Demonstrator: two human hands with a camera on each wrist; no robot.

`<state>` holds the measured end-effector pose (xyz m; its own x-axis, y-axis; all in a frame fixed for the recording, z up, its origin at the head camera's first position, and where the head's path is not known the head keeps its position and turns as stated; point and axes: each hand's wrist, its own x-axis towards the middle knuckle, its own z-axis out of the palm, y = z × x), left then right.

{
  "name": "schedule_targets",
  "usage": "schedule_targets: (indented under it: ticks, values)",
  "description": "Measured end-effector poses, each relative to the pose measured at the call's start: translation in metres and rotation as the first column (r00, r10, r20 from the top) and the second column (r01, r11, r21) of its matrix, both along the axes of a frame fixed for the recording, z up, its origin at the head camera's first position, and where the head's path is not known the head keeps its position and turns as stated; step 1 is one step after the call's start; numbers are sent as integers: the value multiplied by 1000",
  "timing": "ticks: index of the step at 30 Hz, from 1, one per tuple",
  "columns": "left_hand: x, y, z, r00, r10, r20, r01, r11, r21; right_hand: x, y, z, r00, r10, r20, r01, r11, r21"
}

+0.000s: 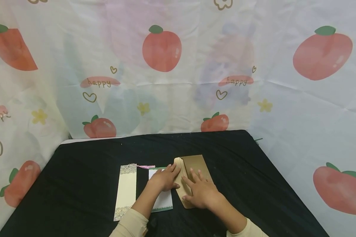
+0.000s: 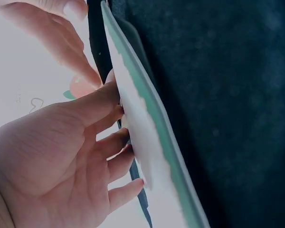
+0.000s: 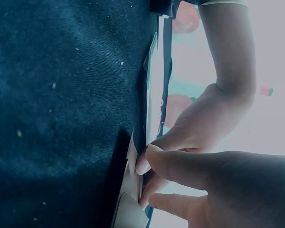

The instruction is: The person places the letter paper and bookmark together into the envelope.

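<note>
A brown paper envelope (image 1: 199, 162) lies at a slant on the black cloth, its long flap toward the left. My left hand (image 1: 163, 179) rests fingers extended along the flap's left edge, its wrist over a white card (image 1: 165, 201) with green borders. With fingers spread, my right hand (image 1: 204, 193) presses on the envelope's front part, covering some of it. In the left wrist view the card's green edge (image 2: 154, 114) passes close by the left fingers. The right wrist view shows the right thumb (image 3: 180, 167) near the left fingertips, above the raised paper of the envelope (image 3: 129, 209).
Left of the card lies a long cream bookmark (image 1: 126, 189) with lace-patterned ends; a pink tassel (image 1: 146, 167) stretches from its top toward the card. Black cloth (image 1: 77, 184) covers the table. A fruit-printed curtain (image 1: 178, 98) hangs behind and at both sides.
</note>
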<state>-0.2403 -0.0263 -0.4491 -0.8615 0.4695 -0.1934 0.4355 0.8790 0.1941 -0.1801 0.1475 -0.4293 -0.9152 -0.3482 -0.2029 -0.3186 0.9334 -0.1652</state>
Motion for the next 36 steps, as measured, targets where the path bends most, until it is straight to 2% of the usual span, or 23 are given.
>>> schedule_targets:
  ticks: [6,14,21,22,24,28,29,36]
  values:
    - [-2,1,-1,1000,-2,-7,2,1000,-20,-5,1,-5,1000,-21,10,21,1000,-5]
    - [-3,3,3,999,13,29,-12,999,-50,-15,3,-16,999,-25,45,24,1000,16]
    - [-9,12,14,995,46,89,-30,985,-168,-15,4,-17,997,-63,41,62,998,23]
    - [-13,13,10,995,43,87,-27,983,-180,-15,4,-17,997,-66,35,65,998,26]
    - [-14,15,12,995,51,86,-33,980,-195,-15,3,-16,997,-76,17,75,997,36]
    - [-15,15,12,995,61,78,-47,983,-180,-16,2,-17,995,-104,0,104,994,34]
    - [-11,16,17,995,66,79,-52,983,-175,-16,2,-17,994,-108,-3,108,994,31]
    - [-10,14,15,997,62,44,-56,990,-127,-16,4,-16,995,-97,-14,97,995,-4]
